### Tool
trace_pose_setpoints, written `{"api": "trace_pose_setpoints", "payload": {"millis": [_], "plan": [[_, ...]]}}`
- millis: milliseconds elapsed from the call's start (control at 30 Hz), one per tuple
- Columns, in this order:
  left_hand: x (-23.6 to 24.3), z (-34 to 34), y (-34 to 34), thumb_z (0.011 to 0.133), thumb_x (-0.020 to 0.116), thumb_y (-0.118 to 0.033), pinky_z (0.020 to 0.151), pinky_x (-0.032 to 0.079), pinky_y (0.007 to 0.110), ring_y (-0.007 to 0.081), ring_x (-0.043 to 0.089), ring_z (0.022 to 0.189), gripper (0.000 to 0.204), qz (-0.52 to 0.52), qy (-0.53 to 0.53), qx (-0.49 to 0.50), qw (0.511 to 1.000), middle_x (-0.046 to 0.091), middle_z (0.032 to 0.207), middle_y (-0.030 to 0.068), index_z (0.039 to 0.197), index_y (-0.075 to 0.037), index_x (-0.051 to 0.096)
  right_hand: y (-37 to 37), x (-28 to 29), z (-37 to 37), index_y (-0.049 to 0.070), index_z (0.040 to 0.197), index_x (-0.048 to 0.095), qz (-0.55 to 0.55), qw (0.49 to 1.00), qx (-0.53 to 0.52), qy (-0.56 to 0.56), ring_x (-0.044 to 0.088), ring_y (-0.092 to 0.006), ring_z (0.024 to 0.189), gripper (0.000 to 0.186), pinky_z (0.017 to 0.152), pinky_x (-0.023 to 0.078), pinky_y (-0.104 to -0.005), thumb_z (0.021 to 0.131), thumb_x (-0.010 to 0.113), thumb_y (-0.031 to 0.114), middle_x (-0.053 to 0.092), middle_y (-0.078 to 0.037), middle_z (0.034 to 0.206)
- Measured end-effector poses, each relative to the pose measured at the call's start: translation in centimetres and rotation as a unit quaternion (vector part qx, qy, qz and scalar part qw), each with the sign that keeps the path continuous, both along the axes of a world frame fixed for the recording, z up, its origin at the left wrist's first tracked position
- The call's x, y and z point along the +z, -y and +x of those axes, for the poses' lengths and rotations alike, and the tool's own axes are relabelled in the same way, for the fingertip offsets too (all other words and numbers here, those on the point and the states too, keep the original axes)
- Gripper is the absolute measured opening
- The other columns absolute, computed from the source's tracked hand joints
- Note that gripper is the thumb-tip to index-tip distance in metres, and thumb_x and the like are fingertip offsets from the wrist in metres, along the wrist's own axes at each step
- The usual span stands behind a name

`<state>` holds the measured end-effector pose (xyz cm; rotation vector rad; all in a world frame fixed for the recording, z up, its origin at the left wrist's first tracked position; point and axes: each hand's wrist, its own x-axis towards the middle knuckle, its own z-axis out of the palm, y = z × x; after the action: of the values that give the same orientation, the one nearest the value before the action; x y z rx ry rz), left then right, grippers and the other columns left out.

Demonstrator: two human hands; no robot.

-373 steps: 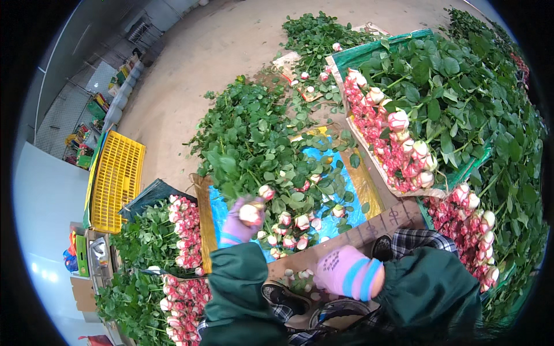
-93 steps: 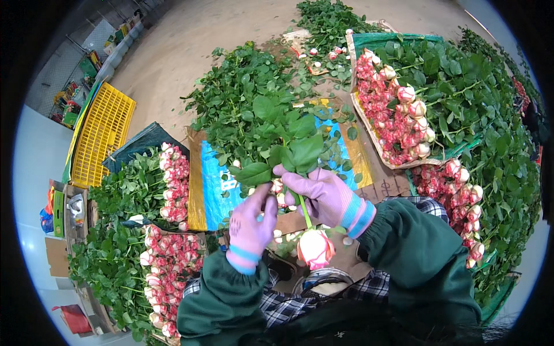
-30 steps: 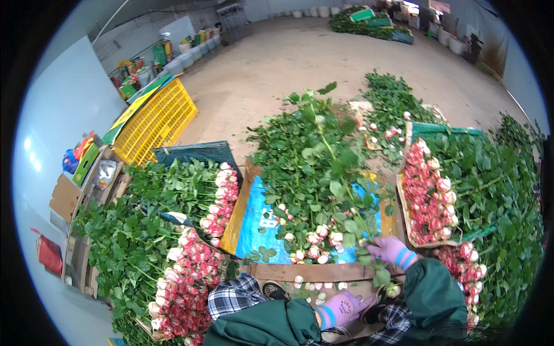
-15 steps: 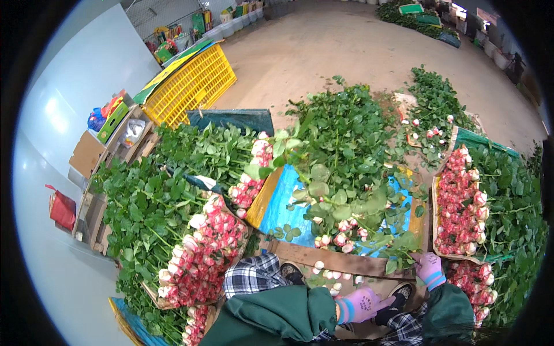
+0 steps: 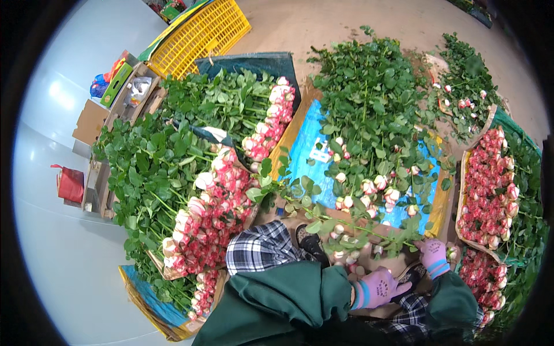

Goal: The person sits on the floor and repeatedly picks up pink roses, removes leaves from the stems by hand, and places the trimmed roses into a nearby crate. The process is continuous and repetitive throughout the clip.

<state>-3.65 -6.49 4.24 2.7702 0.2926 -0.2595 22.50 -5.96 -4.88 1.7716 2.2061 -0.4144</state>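
Purple knit gloves cover both our hands. Our right hand (image 5: 434, 258) is closed around the lower end of a long green-leaved rose stem (image 5: 323, 216) that stretches leftward across our lap toward the packed bunches. Our left hand (image 5: 381, 286) lies lower, near our knee, fingers loosely curled over small pale rose heads (image 5: 346, 254) by a black shoe (image 5: 311, 245); whether it grips anything we cannot tell.

The held stem hangs above the edge of a blue plastic sheet on brown cardboard (image 5: 311, 144), where a big loose heap of leafy pink-and-cream roses (image 5: 369, 132) is spread, stems unaligned.

As we judge it, a fair share of the sorting is done: to our left, two stacked layers of pink-and-white roses with heads lined up (image 5: 213, 213) rest in cardboard trays, another such row (image 5: 271, 121) lies behind them, and to our right a brown tray of red-pink roses (image 5: 490, 190) is tightly filled. The loose heap is large, so much remains to be gathered.

Farther off sit a yellow plastic crate (image 5: 202, 32), open cardboard boxes (image 5: 109, 109) and a red bag (image 5: 70, 183) on the grey floor.
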Motion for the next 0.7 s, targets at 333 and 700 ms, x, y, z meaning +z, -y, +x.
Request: {"api": "trace_pose_setpoints", "payload": {"millis": [333,700], "plan": [[-0.5,0.0,-0.5,0.088,0.050,-0.022,0.061,0.043,0.036,0.0229,0.058,0.070,0.066,-0.007,-0.027,-0.018,0.999,0.060,0.091,0.0069,0.149,-0.012,0.026,-0.3,-8.9,-5.2,0.020,0.109,0.066,-0.104,0.990,0.019,0.092,0.068,-0.0264,0.083,0.028,0.064,0.051,-0.0393,0.086,0.051,0.014,0.069,-0.009,0.086],[-0.2,-0.1,-1.4,0.088,0.049,-0.021,0.063,0.046,0.040,0.0259,0.059,0.071,0.063,-0.039,-0.018,-0.020,0.999,0.059,0.093,0.0111,0.147,-0.010,0.029,0.8,-12.5,-7.6,0.016,0.090,0.073,-0.102,0.992,0.001,0.075,0.069,-0.0211,0.079,0.022,0.057,0.050,-0.0350,0.085,0.052,0.014,0.071,-0.001,0.085]]}}
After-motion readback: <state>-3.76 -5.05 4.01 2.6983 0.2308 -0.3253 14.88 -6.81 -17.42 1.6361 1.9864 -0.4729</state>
